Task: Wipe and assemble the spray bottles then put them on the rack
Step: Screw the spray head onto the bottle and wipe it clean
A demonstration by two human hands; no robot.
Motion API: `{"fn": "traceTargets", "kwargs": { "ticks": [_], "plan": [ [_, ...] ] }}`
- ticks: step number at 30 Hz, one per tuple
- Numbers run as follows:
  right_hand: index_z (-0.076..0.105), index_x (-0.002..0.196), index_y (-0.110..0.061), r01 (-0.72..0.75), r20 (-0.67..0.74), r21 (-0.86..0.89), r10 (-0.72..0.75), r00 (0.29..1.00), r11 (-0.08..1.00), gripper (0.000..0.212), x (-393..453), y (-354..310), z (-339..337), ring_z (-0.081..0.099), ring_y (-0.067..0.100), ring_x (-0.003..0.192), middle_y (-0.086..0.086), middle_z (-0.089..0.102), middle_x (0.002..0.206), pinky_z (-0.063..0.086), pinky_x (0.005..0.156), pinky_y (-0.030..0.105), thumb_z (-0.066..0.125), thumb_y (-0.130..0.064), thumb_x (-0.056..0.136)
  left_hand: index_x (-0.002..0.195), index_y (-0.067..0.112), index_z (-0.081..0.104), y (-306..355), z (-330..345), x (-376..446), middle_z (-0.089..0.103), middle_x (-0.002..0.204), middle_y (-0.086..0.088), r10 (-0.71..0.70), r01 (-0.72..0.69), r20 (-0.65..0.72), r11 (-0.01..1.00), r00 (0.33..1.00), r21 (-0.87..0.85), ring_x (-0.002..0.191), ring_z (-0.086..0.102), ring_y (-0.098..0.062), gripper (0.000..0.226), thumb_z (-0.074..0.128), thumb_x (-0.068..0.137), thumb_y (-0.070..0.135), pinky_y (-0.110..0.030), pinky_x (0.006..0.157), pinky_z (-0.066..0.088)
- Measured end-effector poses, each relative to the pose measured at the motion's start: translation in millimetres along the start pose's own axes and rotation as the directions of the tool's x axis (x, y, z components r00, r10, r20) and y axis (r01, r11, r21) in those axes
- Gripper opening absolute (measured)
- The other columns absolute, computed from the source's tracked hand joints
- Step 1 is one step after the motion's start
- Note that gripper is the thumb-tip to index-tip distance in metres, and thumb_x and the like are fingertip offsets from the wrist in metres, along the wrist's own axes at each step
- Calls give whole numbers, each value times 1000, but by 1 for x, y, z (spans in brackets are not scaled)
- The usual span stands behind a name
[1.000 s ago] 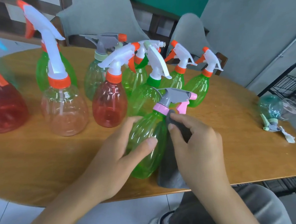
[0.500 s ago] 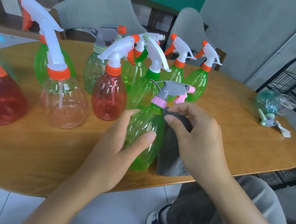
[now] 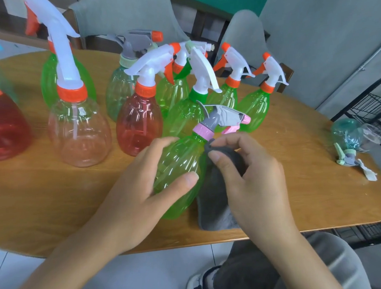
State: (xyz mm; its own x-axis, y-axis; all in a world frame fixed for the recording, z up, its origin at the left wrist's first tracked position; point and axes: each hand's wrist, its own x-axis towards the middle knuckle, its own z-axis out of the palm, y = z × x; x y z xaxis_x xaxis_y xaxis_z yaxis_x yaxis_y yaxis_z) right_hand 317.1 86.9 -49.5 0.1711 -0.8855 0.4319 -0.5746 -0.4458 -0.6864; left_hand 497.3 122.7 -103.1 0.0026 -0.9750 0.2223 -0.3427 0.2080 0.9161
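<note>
L hand point(image 3: 141, 189) has its grip wrapped round the belly of the green bottle point(image 3: 177, 167), thumb across the front, fingers behind, holding it tilted w/ the neck toward 1 o'clock. R hand point(image 3: 252, 180) pinches a grey cloth point(image 3: 217, 200) bunched between thumb and fingers, pressed to the bottle's shoulder just below the pink collar point(image 3: 203, 132); the rest of the cloth hangs down to the tabletop point(image 3: 311, 199) edge at 5 o'clock of the bottle. Grey sprayer head point(image 3: 224, 116) is already screwed on, nozzle pointing 3 o'clock. Step in hand, I'd judge: wiping, near the neck. Around it, from 9 to 1 o'clock, stand approx ten other capped bottles: clear pink one point(image 3: 79, 133), red one point(image 3: 139, 123), several green ones behind. At 3 o'clock, near the tabletop's far R end, a teal bottle point(image 3: 347, 134) lies on its side w/ its loose sprayer point(image 3: 346, 157) beside it, not yet assembled. Black wire rack point(image 3: 377, 108) stands just past that end. Next move prob needs L hand to turn the bottle so the cloth reaches the unwiped side, then a carry over to the rack at 2–3 o'clock w/o knocking the crowd behind.
</note>
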Motion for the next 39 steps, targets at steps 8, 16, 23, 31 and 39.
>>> {"fn": "traceTargets", "kwargs": {
  "ticks": [8, 16, 23, 31, 39],
  "plan": [
    [65, 101, -27, 61, -166, 18, -57, 984, 998, 14, 14, 2, -2, 66, 13, 95, -10, 69, 101, 52, 85, 34, 69, -14, 97, 142, 52, 38, -1, 0, -1, 54, 129, 31, 32, -33, 17, 998, 999, 46, 122, 51, 10, 66, 54, 82, 74, -16, 93, 40],
    [69, 99, -23, 97, -7, 13, -97, 995, 995, 18, -1, 3, 5, 65, 4, 99, -14, 69, 99, 43, 83, 10, 72, -6, 92, 143, 52, 35, -4, -3, -1, 50, 134, 32, 36, -34, -13, 997, 999, 70, 125, 47, 12, 72, 49, 79, 81, -20, 95, 39],
    [67, 102, -27, 93, -189, 36, -84, 978, 995, 14, 20, 3, -6, 68, 15, 97, -7, 71, 102, 55, 87, 44, 68, -14, 97, 142, 54, 31, -2, 1, -3, 46, 129, 31, 61, -61, 9, 984, 998, 170, 121, 46, 9, 73, 47, 78, 84, -14, 91, 38],
    [70, 98, -21, 107, 24, -15, -107, 994, 994, 20, 1, 4, 2, 64, 3, 99, -15, 68, 99, 41, 82, 9, 73, -3, 91, 146, 51, 28, -4, -1, -3, 42, 135, 31, 72, -68, -20, 987, 997, 148, 129, 41, 10, 67, 40, 86, 79, -20, 99, 37],
    [66, 103, -34, 67, -219, 81, -48, 975, 994, 16, 17, 3, -10, 70, 14, 100, -13, 73, 102, 55, 89, 50, 67, -20, 94, 150, 49, 26, -3, -2, -2, 34, 139, 37, 125, -127, 24, 968, 992, 217, 135, 33, 14, 63, 38, 93, 73, -15, 98, 34]
  ]
}}
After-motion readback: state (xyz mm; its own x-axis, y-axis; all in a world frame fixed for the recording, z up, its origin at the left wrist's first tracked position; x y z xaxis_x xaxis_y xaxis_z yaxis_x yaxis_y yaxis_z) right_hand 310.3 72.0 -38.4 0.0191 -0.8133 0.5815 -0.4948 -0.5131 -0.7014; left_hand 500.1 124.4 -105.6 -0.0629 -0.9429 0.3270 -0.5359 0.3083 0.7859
